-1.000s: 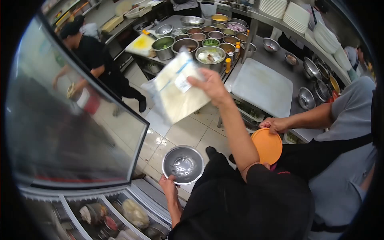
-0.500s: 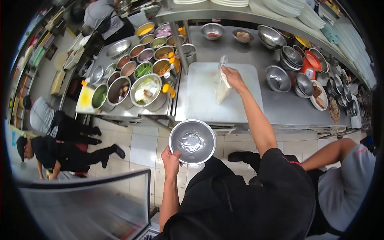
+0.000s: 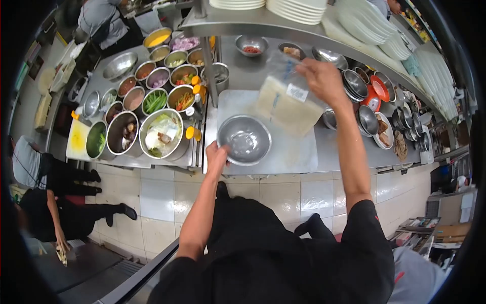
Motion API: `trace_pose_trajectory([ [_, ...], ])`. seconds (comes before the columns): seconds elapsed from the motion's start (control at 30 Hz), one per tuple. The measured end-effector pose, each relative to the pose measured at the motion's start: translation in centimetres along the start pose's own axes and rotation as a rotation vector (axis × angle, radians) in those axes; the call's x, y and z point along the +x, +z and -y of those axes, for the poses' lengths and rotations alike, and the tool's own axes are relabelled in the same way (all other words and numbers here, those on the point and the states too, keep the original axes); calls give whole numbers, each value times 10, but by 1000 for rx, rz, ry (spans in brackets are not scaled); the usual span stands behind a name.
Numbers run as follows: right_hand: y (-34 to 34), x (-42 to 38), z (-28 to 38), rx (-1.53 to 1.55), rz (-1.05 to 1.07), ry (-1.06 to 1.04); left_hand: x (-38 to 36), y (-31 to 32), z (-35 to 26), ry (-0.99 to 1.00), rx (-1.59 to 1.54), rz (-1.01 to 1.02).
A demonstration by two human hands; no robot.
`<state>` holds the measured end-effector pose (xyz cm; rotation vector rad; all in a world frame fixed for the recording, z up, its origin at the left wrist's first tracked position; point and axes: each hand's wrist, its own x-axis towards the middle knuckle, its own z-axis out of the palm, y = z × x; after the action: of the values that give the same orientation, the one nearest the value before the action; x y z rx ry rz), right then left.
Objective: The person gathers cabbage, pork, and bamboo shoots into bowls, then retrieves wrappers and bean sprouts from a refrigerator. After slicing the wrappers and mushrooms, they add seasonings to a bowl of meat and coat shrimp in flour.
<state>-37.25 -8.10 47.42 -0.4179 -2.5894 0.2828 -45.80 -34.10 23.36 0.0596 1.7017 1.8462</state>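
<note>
My left hand (image 3: 216,158) grips the rim of a metal bowl (image 3: 244,140) at its lower left, fingers closed. The bowl is over the front left of a white cutting board (image 3: 301,157), and only shiny reflections show inside it. Up and to the right, my right hand (image 3: 324,81) is closed on the top of a clear plastic bag (image 3: 289,104). The bag hangs tilted above the board, with a white label and pale, flat contents that I cannot make out. Part of the board is hidden behind the bag and bowl.
Several metal containers of vegetables (image 3: 155,101) stand on the left counter beside yellow-capped bottles (image 3: 192,133). Metal bowls (image 3: 356,83) and a red scale (image 3: 371,100) are at the right. A shelf (image 3: 243,23) with white plates runs overhead. Co-workers stand at the left; a grey sleeve (image 3: 417,268) is close at lower right.
The bowl in my left hand has moved from above the floor forward to over the cutting board. My right hand has lifted the bag, which now hangs spread out with its label showing.
</note>
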Motion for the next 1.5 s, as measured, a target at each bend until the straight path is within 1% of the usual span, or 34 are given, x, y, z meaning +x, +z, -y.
trace_pose_trajectory([
  [0.07,-7,5,2,45,-30,-27,13,8,-6,29,-1,36],
  [0.13,-19,11,16,211,-112,-18,31,9,-4,45,112,20],
  [0.2,-30,20,29,183,-108,31,37,12,-15,44,234,38],
  [0.23,-35,23,39,187,-100,32,36,12,-24,36,235,33],
  [0.3,-44,28,54,284,-150,77,31,11,-45,36,483,102],
  [0.33,-47,32,63,282,-146,82,29,7,-51,174,632,47],
  [0.37,-46,35,74,426,-197,49,21,1,-61,313,779,-8],
  [0.43,-35,39,101,666,-264,9,-4,-9,-91,563,931,-184],
  [0.47,-20,39,114,866,-280,108,-11,-19,-106,562,937,-169],
  [0.5,-1,35,124,1061,-302,208,-15,-29,-119,492,527,35],
  [0.53,15,30,136,1216,-115,232,-16,-38,-127,401,113,235],
  [0.57,51,17,142,1271,-144,284,-18,-42,-129,405,-232,334],
  [0.6,71,11,170,1575,17,469,-19,-48,-130,388,-581,429],
  [0.63,100,7,189,1663,98,438,-17,-65,-124,344,-498,366],
  [0.67,123,7,201,1635,297,268,-13,-84,-120,304,-412,306],
  [0.7,140,6,220,1685,452,427,-14,-97,-124,354,-306,196],
  [0.73,138,3,223,1679,429,437,-14,-109,-131,404,-199,81],
  [0.8,135,0,226,1107,-7,30,-7,-134,-138,575,75,-106],
  [0.83,141,-2,205,745,-163,-174,0,-145,-138,568,77,-103],
  [0.9,151,-19,152,549,-80,-65,18,-168,-131,677,523,-550],
  [0.93,160,-35,124,505,-92,137,22,-180,-126,672,527,-557],
  [0.97,164,-49,100,457,-100,338,25,-191,-120,729,878,-396],
  [1.0,157,-63,85,348,-76,377,27,-201,-114,765,1220,-217],
  [1.03,156,-80,76,249,44,383,27,-209,-108,644,1301,-25],
  [1.07,163,-92,70,257,60,381,26,-208,-109,626,1305,-31],
  [1.13,185,-118,59,-15,158,367,27,-204,-125,593,1453,167],
  [1.17,196,-123,47,49,122,466,13,-181,-152,462,1596,199],
  [1.2,204,-121,34,58,122,453,10,-182,-150,458,1599,182],
  [1.27,212,-111,14,-2,10,514,9,-185,-147,154,1522,346],
  [1.3,215,-105,6,-26,61,556,17,-182,-141,17,1684,455],
  [1.33,211,-94,3,-12,50,555,25,-183,-127,22,1698,442],
  [1.4,198,-71,-4,14,513,710,41,-186,-103,-48,1664,531],
  [1.43,201,-65,-9,25,511,707,45,-183,-104,-50,1672,523],
  [1.5,205,-59,-19,-61,610,818,52,-174,-109,-115,1664,432],
])
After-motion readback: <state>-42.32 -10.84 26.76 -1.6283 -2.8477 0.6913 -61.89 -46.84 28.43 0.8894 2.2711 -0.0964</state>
